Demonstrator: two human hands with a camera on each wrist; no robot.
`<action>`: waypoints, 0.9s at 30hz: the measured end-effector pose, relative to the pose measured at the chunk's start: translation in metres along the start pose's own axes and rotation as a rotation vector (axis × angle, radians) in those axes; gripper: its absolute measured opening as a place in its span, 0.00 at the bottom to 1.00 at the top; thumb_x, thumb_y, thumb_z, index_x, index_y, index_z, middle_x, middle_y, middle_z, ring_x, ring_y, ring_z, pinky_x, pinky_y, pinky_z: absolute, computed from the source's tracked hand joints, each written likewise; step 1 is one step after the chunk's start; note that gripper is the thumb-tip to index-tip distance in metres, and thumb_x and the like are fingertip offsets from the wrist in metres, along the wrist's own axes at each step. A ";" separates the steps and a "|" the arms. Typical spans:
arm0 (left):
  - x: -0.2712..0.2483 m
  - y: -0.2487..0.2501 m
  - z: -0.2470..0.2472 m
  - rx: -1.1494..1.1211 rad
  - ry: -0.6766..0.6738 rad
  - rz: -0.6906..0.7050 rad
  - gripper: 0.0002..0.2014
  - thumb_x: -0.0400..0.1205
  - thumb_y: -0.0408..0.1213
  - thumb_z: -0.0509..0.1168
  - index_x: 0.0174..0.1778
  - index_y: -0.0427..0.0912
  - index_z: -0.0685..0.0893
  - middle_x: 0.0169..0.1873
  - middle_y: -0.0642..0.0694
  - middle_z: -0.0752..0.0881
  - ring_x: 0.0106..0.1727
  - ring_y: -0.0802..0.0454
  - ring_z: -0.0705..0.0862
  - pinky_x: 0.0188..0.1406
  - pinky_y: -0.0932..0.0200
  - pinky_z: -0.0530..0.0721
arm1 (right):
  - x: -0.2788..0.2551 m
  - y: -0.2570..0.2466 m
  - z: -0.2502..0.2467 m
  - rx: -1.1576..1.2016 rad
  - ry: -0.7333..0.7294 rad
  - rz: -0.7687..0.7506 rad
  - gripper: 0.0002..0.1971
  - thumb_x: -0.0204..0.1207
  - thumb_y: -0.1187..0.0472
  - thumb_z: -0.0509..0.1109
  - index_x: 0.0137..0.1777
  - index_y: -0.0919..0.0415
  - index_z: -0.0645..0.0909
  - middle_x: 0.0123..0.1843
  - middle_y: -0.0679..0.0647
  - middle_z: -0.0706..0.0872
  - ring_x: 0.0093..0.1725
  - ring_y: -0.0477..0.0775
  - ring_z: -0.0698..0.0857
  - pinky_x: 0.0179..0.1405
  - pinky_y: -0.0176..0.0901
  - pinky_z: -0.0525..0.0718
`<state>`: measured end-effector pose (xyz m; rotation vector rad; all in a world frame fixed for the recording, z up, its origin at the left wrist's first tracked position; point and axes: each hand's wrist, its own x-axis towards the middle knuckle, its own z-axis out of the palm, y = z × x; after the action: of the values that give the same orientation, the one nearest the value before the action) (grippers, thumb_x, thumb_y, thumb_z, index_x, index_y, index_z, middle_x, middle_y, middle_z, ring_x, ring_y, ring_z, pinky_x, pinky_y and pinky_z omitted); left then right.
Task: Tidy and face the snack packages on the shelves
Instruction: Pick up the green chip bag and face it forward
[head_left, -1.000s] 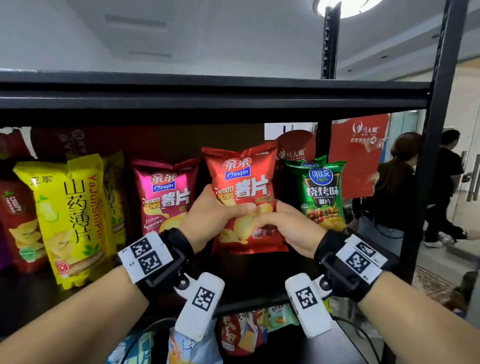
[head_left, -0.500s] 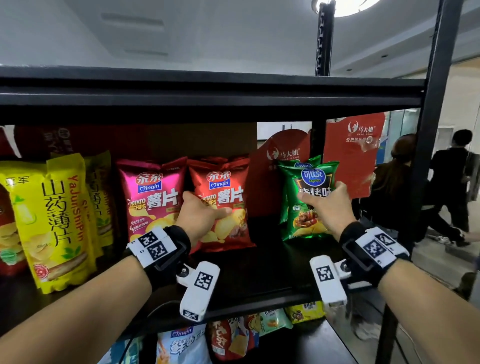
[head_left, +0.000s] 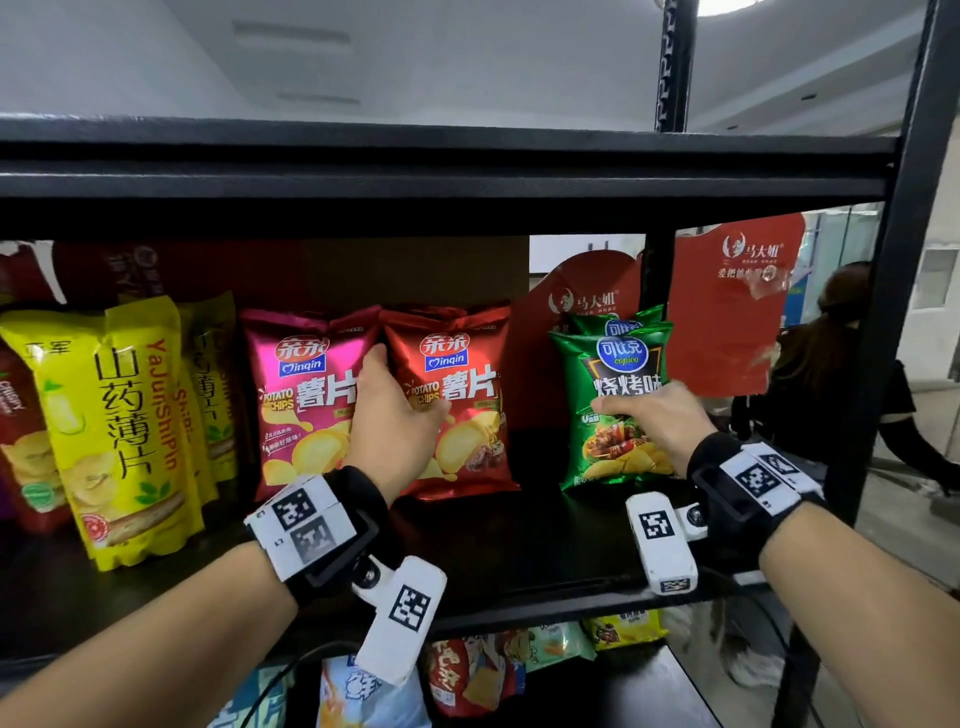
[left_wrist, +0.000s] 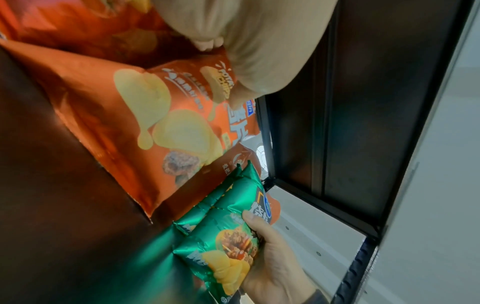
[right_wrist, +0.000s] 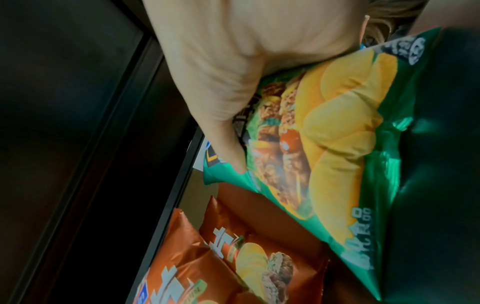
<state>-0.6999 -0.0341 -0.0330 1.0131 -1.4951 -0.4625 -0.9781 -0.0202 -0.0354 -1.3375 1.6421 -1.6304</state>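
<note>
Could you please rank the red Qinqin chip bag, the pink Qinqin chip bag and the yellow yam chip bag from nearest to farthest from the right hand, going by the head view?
From the right hand, which is on the green bag:
1. Red Qinqin chip bag, just to its left.
2. Pink Qinqin chip bag, left of the red one.
3. Yellow yam chip bag, far left of the shelf.

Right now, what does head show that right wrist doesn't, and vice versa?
Head only: the left hand resting on the red chip bag, the pink chip bag, the yellow bags, and the lower shelf's snacks.

Right wrist only: the thumb pressing the green bag's front face from close up.

Both: the right hand with its grip on the green chip bag, red bag beside it.
</note>
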 end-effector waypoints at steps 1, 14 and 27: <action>-0.003 0.003 -0.001 0.009 0.010 0.030 0.38 0.80 0.31 0.75 0.83 0.42 0.63 0.76 0.46 0.75 0.77 0.51 0.75 0.77 0.49 0.76 | -0.001 -0.001 -0.001 0.013 0.017 -0.012 0.14 0.61 0.60 0.87 0.29 0.59 0.82 0.27 0.48 0.82 0.28 0.51 0.76 0.37 0.44 0.75; -0.031 0.046 0.042 -0.472 -0.389 -0.039 0.33 0.72 0.49 0.77 0.72 0.47 0.76 0.66 0.53 0.88 0.67 0.57 0.85 0.71 0.50 0.81 | -0.074 -0.030 0.033 0.211 -0.193 -0.246 0.36 0.56 0.71 0.85 0.66 0.64 0.79 0.55 0.55 0.92 0.56 0.54 0.91 0.61 0.55 0.88; -0.034 0.034 0.030 -0.611 -0.445 0.005 0.23 0.75 0.42 0.74 0.65 0.44 0.79 0.59 0.43 0.91 0.60 0.43 0.91 0.60 0.46 0.88 | -0.069 -0.033 0.043 0.314 -0.108 -0.156 0.33 0.62 0.30 0.70 0.57 0.54 0.86 0.53 0.51 0.93 0.54 0.51 0.92 0.59 0.53 0.87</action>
<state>-0.7422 0.0037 -0.0330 0.4340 -1.5881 -1.1163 -0.9027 0.0238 -0.0335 -1.3883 1.1864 -1.7831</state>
